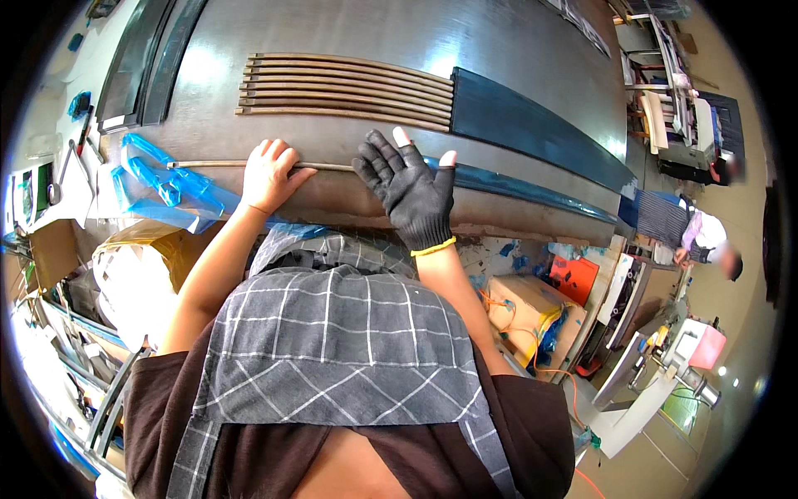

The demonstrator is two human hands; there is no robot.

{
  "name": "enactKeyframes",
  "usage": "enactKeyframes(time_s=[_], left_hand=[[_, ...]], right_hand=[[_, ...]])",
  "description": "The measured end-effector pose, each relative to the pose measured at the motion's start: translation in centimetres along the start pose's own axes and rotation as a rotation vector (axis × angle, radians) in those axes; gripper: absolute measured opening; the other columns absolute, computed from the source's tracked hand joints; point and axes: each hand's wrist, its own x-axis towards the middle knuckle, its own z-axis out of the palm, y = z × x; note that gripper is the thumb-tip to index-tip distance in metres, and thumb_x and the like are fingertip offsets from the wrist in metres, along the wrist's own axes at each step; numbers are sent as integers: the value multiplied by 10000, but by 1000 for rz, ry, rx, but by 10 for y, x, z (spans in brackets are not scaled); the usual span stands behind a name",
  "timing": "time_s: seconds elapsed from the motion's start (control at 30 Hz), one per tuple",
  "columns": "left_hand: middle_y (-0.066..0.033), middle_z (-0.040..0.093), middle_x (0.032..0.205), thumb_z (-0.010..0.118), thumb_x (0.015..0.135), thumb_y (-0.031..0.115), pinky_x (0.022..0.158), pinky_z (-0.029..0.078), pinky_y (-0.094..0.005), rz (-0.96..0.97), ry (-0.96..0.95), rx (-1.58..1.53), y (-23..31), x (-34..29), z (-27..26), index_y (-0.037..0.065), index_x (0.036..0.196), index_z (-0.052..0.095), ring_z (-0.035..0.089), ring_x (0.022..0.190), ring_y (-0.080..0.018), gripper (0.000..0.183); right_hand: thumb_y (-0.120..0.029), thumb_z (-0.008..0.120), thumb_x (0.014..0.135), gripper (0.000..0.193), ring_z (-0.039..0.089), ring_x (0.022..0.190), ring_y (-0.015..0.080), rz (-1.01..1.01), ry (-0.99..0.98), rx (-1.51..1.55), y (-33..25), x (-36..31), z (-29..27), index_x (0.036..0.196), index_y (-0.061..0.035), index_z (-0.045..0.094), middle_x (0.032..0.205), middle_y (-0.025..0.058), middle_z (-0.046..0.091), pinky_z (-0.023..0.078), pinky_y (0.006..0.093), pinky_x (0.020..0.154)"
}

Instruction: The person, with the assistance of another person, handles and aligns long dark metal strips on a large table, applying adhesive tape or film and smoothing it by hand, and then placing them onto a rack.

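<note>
A worker's bare left hand (pixel 268 175) presses a thin metal strip (pixel 324 165) against the grey metal table (pixel 515 50), fingers curled over it in a light grasp, while the black-gloved right hand (pixel 409 190) lies flat and released just beyond the strip's covered stretch, two fingertips poking through the glove. Past the fingers, a row of stripped brown strips (pixel 349 90) lies side by side. Peeled blue protective film (pixel 162 187) is heaped left of the left fingers. Judging by this, most strips look finished, with the one under hand partly done.
</note>
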Motion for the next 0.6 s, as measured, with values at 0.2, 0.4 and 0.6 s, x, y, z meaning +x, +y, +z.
enactKeyframes(time_s=[0.2, 0.4, 0.6], left_hand=[[-81, 529, 807, 774, 694, 323, 717, 464, -401, -4, -20, 15, 3, 1, -2, 87, 736, 537, 526, 808, -300, 337], [-89, 529, 806, 777, 696, 318, 711, 463, -409, 6, -6, 5, 2, 0, -5, 82, 727, 528, 526, 803, -308, 345], [-89, 534, 808, 781, 695, 303, 706, 460, -414, 8, 7, -12, 1, -1, -5, 83, 737, 542, 531, 804, -313, 328]], right_hand=[[-204, 688, 783, 147, 622, 836, 312, -360, 279, -2014, -13, 12, -36, 827, -69, 650, 827, 146, 622, 505, 412, 716], [-269, 721, 761, 219, 619, 792, 336, -182, 255, -2224, -8, 21, -9, 763, -76, 617, 818, 139, 627, 494, 419, 677], [-307, 716, 765, 257, 644, 840, 344, 38, 244, -2226, -17, 33, -16, 821, -68, 642, 900, 161, 642, 519, 432, 716]])
